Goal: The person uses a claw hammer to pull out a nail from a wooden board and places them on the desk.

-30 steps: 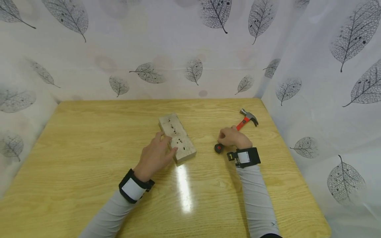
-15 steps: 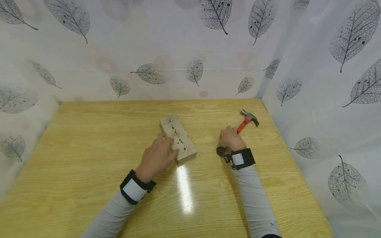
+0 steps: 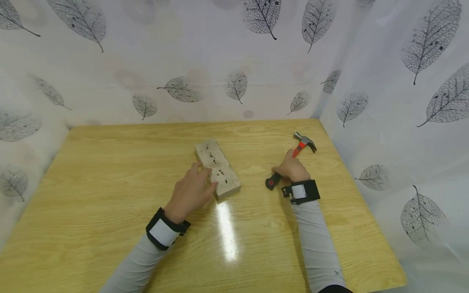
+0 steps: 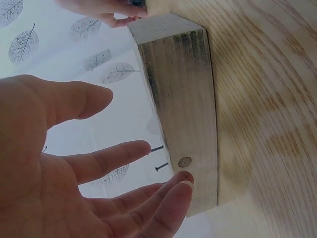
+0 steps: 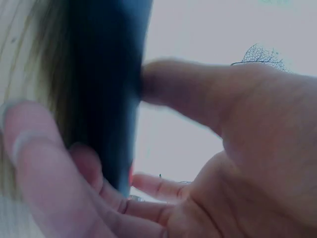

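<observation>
claw hammer (image 3: 298, 150) with red-and-black handle, at the right of the worktop (image 3: 110, 183), head toward the far edge; gripped along the handle by the right hand (image 3: 294, 169), thumb against one side, fingers curled round the other. near the left hand (image 3: 191, 190), with fingers spread, a wooden block (image 3: 223, 179) flat on the worktop, with nails (image 4: 162, 167) in its top; contact hard to tell. leaf-printed curtain (image 3: 205, 53) behind.

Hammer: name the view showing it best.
Head view: the hammer shows from claw to handle end, its middle hidden. Right wrist: mostly blurred dark handle, up close. Left wrist: a dark bit at the top edge, probably its handle.
</observation>
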Action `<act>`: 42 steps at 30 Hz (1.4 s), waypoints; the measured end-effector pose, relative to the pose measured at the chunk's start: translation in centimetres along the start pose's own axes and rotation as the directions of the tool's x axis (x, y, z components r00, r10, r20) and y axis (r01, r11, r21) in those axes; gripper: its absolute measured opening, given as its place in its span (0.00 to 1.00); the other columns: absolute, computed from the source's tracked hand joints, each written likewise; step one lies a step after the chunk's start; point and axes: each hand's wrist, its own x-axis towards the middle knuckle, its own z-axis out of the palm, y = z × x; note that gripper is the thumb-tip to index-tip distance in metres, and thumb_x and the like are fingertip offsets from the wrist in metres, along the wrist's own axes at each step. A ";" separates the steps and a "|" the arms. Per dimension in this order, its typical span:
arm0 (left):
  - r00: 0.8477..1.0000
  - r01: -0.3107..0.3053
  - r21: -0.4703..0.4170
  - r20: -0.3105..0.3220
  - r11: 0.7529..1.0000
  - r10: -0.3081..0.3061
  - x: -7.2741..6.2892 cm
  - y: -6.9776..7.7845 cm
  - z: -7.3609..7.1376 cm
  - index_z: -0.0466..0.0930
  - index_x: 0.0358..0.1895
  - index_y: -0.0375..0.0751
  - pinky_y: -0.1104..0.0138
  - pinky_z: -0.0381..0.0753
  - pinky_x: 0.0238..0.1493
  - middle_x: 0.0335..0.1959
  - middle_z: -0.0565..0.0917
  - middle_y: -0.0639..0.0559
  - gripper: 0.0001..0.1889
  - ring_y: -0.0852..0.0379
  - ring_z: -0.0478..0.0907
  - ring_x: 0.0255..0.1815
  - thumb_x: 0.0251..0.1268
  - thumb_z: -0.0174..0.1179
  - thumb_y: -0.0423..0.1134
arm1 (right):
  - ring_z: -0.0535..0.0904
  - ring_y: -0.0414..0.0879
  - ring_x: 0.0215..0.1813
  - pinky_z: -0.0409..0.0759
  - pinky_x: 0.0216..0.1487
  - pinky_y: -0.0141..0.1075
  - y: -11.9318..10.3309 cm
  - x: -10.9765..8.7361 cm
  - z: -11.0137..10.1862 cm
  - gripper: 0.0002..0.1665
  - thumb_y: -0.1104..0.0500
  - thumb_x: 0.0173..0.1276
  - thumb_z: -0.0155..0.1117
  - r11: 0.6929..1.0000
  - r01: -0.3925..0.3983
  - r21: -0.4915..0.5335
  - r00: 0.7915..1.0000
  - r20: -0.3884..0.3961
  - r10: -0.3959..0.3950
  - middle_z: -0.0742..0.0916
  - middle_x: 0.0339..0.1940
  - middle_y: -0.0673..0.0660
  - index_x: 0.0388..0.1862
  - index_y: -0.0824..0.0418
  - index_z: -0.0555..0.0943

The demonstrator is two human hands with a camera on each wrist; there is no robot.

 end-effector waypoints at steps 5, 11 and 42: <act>1.000 0.000 0.001 0.003 1.000 0.000 0.0 0.0 0.0 0.78 0.66 0.39 0.57 0.80 0.26 0.72 0.67 0.31 0.27 0.36 0.79 0.59 0.72 0.61 0.51 | 0.81 0.47 0.17 0.76 0.17 0.33 -0.1 0.0 -0.1 0.34 0.60 0.68 0.57 1.000 0.013 0.011 1.000 0.001 -0.013 0.84 0.32 0.67 0.67 0.65 0.54; 1.000 -0.001 -0.003 -0.002 1.000 0.001 0.0 0.1 -0.1 0.79 0.65 0.41 0.61 0.77 0.22 0.72 0.67 0.31 0.25 0.36 0.80 0.58 0.72 0.61 0.51 | 0.81 0.54 0.25 0.77 0.24 0.39 0.4 0.4 -0.6 0.38 0.64 0.70 0.51 0.999 0.033 -0.033 0.999 -0.042 -0.034 0.81 0.40 0.72 0.74 0.66 0.48; 0.987 -0.149 -0.097 -0.077 0.984 0.142 0.1 -1.6 -1.8 0.77 0.67 0.42 0.44 0.78 0.59 0.70 0.72 0.39 0.25 0.38 0.70 0.69 0.74 0.59 0.51 | 0.67 0.48 0.17 0.63 0.16 0.38 6.1 0.2 -5.3 0.19 0.50 0.75 0.57 0.988 0.152 0.032 0.897 -0.424 -0.124 0.76 0.18 0.54 0.43 0.67 0.82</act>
